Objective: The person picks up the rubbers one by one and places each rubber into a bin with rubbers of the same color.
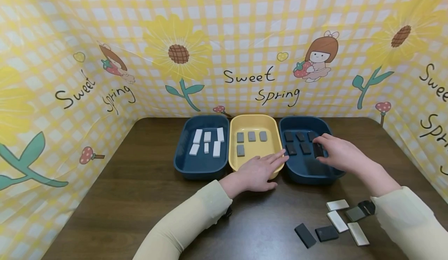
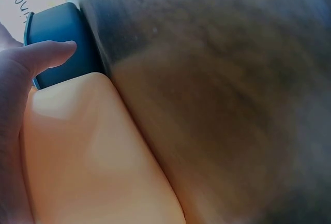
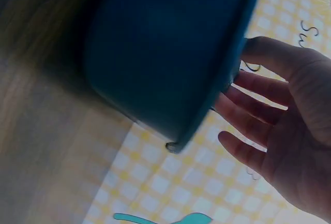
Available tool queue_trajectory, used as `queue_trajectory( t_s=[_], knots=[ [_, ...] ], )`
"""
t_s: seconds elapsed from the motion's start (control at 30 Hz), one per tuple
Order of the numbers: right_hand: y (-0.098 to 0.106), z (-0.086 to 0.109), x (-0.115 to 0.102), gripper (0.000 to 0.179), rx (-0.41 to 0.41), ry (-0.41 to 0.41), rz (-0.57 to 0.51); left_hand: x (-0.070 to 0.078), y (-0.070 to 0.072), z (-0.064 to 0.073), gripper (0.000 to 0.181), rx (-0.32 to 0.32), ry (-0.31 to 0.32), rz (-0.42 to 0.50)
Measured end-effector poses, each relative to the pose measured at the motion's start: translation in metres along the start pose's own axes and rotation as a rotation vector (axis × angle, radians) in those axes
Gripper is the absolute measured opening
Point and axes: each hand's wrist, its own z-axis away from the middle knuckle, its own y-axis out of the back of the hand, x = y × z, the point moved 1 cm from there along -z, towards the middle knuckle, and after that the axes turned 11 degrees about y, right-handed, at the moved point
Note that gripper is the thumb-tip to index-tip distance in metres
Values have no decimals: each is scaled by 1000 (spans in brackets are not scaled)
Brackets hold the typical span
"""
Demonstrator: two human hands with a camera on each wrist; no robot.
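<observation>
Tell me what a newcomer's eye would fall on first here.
Likely the yellow checked cloth with its big sunflowers, behind the table. Next, on the table's far side, the yellow tray between a left blue tray and a right blue tray. Then the right hand, holding a black block at the right blue tray.

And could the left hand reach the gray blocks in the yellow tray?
Probably yes: the left hand, seemingly empty, is over the near right corner of the yellow tray, and nothing covers the gray blocks.
</observation>
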Motion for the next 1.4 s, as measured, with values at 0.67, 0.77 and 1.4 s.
queue_trajectory(
  t_s=[0.67,0.77,1.4],
  knots=[
    [-32,-9,26,41,-106,2,187,0,-1,0,84,-2,5,-9],
    [-37,-10,28,38,-113,-14,212,0,-1,0,84,2,1,-15],
    [-48,-20,41,37,-141,-93,162,0,-1,-1,85,9,8,-29]
  ],
)
